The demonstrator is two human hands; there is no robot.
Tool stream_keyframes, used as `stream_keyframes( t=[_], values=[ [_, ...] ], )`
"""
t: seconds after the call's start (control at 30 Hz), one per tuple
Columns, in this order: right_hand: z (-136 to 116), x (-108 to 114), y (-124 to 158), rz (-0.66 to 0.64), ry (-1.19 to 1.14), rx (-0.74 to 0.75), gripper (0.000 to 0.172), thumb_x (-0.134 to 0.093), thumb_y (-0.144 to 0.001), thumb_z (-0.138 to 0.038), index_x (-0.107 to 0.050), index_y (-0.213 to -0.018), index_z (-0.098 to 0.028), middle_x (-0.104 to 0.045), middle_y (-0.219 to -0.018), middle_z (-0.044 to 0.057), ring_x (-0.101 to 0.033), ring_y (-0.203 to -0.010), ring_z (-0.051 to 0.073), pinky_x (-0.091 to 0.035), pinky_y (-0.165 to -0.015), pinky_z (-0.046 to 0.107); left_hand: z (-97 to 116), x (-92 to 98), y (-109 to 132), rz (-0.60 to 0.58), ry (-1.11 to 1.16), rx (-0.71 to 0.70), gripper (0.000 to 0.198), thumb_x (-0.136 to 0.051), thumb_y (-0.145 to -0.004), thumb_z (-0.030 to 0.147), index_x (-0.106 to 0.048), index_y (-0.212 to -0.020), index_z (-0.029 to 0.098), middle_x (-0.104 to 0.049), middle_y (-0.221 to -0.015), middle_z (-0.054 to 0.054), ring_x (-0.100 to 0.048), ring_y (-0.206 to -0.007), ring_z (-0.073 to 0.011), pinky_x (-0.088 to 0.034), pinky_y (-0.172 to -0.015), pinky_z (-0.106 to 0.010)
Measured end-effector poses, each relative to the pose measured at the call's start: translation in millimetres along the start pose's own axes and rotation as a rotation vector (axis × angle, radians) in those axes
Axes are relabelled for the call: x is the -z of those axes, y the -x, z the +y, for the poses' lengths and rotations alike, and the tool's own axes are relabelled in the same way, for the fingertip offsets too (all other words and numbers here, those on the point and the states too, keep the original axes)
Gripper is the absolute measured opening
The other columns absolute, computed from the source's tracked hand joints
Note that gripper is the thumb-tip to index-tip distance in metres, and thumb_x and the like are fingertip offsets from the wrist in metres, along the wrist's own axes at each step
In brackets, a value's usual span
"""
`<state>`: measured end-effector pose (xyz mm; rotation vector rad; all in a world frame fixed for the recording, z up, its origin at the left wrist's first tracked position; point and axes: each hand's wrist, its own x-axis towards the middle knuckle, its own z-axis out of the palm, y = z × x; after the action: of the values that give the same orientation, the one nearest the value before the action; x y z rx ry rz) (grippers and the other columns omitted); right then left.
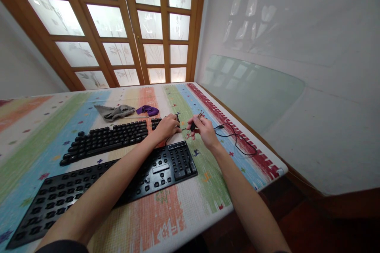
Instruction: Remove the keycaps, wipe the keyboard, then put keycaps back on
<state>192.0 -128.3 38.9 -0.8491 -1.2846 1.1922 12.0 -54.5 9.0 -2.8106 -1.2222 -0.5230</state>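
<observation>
1. The long table [208, 189], spread with a striped, multicoloured fabric tablecloth [26, 126], carried everything; steady, supported wrists would have suited such fine handling.

2. The long, flat, black keyboard base [150, 179], most of its key positions bare, served as the landmark. The left forearm [118, 181] crossed above it, so keeping weight off the exposed posts seemed wise.

3. The black keycaps [109, 140], block-shaped and apparently plastic, stood in ordered rows beyond the base; the arm needed to pass without disturbing that order.

4. The crumpled grey cloth [114, 113] and the smaller, bunched purple cloth [147, 110] lay farther beyond the base, past those rows.

5. The thin, black, looped cable [236, 139] lay to the right of the base, where it was best kept from snagging.

6. Of the two bare hands, the left hand [168, 127] was curled just beyond the base's right end, fingers bent downward; whether they pinched anything could not be told. The right hand [206, 130], beyond the base's far right corner, pinched with thumb and fingers.

7. The small, stubby, black handheld piece [192, 126] sat in that pinch, just beyond the same corner of the base. A light but firm grip and slow, straight movements would probably have given the best control.
</observation>
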Motion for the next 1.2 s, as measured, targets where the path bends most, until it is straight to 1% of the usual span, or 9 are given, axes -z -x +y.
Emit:
stream_keyframes(
  t=[0.2,0.33,0.5,0.6,0.73,0.87,1.1,1.2],
  values=[
    [-0.7,-1.1,0.7,-0.012,0.017,0.015,0.053,-0.064,-0.075,-0.069,-0.058,-0.077,-0.017,-0.064,-0.064,0.0,-0.052,-0.043,0.009,-0.046,-0.037,0.021,-4.7,-2.0,-0.1,-0.056,0.035,-0.116,0.012,-0.066,-0.08,0.013,-0.076,-0.082,0.019,-0.059,-0.085,-0.006,-0.054,-0.088,-0.0215,-0.044,-0.077,-0.031],
    [-0.2,-2.0,1.2,-0.014,0.022,0.018,0.052,-0.063,-0.076,-0.069,-0.059,-0.078,-0.016,-0.064,-0.064,0.0,-0.052,-0.043,0.008,-0.046,-0.036,0.02,-9.7,1.2,-1.1,-0.09,0.059,-0.187,0.015,-0.064,-0.078,0.009,-0.075,-0.08,0.019,-0.061,-0.087,-0.007,-0.054,-0.088,-0.0208,-0.044,-0.078,-0.03],
    [-1.3,-2.7,1.9,-0.027,0.026,0.012,0.053,-0.063,-0.076,-0.069,-0.06,-0.078,-0.016,-0.064,-0.065,0.0,-0.053,-0.044,0.009,-0.046,-0.036,0.021,-12.4,7.6,0.3,-0.117,0.082,-0.237,0.021,-0.059,-0.076,0.004,-0.074,-0.076,0.018,-0.061,-0.085,-0.005,-0.055,-0.082,-0.0175,-0.043,-0.075,-0.027],
    [-2.0,-2.9,2.0,-0.021,0.028,0.008,0.053,-0.064,-0.075,-0.069,-0.06,-0.077,-0.017,-0.064,-0.064,0.0,-0.053,-0.043,0.009,-0.046,-0.036,0.021,-12.1,8.9,2.3,-0.104,0.08,-0.225,0.022,-0.056,-0.078,0.005,-0.074,-0.077,0.017,-0.06,-0.083,-0.005,-0.055,-0.08,-0.017,-0.043,-0.073,-0.027],
    [-1.6,-3.0,1.8,-0.019,0.037,0.008,0.052,-0.064,-0.075,-0.069,-0.06,-0.077,-0.017,-0.063,-0.063,0.0,-0.052,-0.042,0.009,-0.045,-0.035,0.021,-11.5,5.2,4.5,-0.067,0.059,-0.179,0.016,-0.06,-0.083,0.015,-0.074,-0.076,0.017,-0.06,-0.086,-0.007,-0.055,-0.084,-0.0193,-0.043,-0.075,-0.029],
    [-1.2,-2.9,2.2,-0.027,0.052,-0.001,0.053,-0.064,-0.075,-0.069,-0.06,-0.078,-0.016,-0.064,-0.064,0.0,-0.053,-0.043,0.009,-0.046,-0.036,0.021,-8.7,2.0,6.0,-0.027,0.036,-0.124,0.019,-0.059,-0.087,0.021,-0.075,-0.078,0.018,-0.059,-0.086,-0.007,-0.054,-0.085,-0.02,-0.044,-0.076,-0.03],
    [-1.5,-3.4,2.6,-0.028,0.056,-0.005,0.053,-0.064,-0.075,-0.069,-0.06,-0.077,-0.016,-0.063,-0.063,0.0,-0.053,-0.043,0.009,-0.046,-0.036,0.02,-4.2,2.3,4.6,0.049,0.03,-0.027,0.023,-0.056,-0.085,0.019,-0.076,-0.074,0.018,-0.06,-0.089,-0.008,-0.053,-0.089,-0.0215,-0.046,-0.082,-0.034],
    [-2.1,-3.6,2.5,-0.027,0.054,-0.008,0.053,-0.064,-0.075,-0.069,-0.06,-0.076,-0.016,-0.063,-0.062,0.0,-0.053,-0.042,0.009,-0.045,-0.035,0.02,-4.9,0.9,2.9,0.073,0.043,0.012,0.021,-0.057,-0.084,0.018,-0.077,-0.076,0.018,-0.06,-0.088,-0.008,-0.054,-0.089,-0.022,-0.047,-0.082,-0.035]
  ],
)
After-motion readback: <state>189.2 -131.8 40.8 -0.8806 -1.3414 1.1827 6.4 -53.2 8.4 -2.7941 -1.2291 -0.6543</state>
